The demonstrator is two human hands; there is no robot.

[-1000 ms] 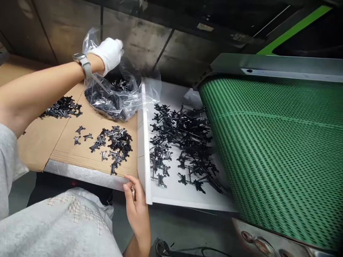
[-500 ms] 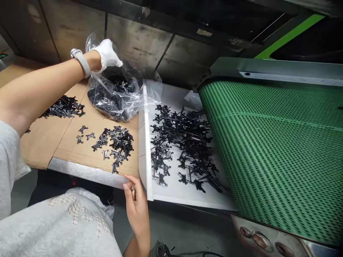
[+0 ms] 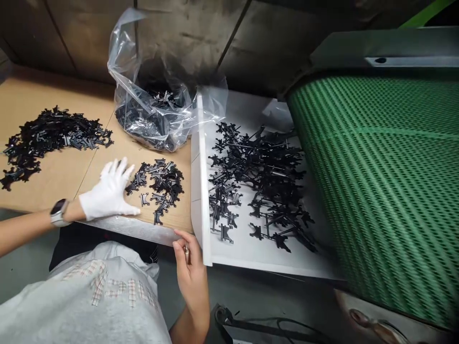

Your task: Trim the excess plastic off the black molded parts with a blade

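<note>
My left hand point(image 3: 109, 191), in a white glove, lies flat and open on the cardboard sheet point(image 3: 89, 162), its fingertips touching a small pile of black plastic parts point(image 3: 159, 184). My bare right hand point(image 3: 191, 272) rests at the table's front edge, fingers curled against the corner where the metal rim meets the white tray point(image 3: 247, 248). A clear plastic bag point(image 3: 154, 105) holding more black parts stands behind the small pile.
A larger heap of black parts point(image 3: 50, 136) lies at the left of the cardboard. The white tray holds several black sprues point(image 3: 258, 177) with parts attached. A green mesh conveyor belt point(image 3: 380, 181) slopes down at the right. Dark panels close off the back.
My left hand let go of the plastic bag at the back and came down flat onto the cardboard beside the small pile. The view shifted down and left. My right hand stayed put.
</note>
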